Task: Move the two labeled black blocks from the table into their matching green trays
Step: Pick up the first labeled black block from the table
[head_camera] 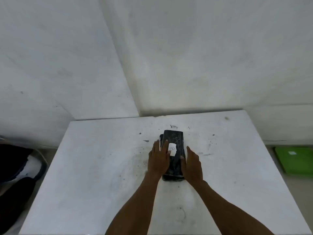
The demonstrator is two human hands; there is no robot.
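Both hands (159, 160) (192, 164) flank the black block (174, 141), long axis pointing away.

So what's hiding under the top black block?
Under the top black block a second black block peeks out at the far left corner. The rest of it, label included, is covered by the top block and both hands.

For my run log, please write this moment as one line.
stage: grasping | left hand, right hand: on sides of black block | block: on table | green tray: floor, right
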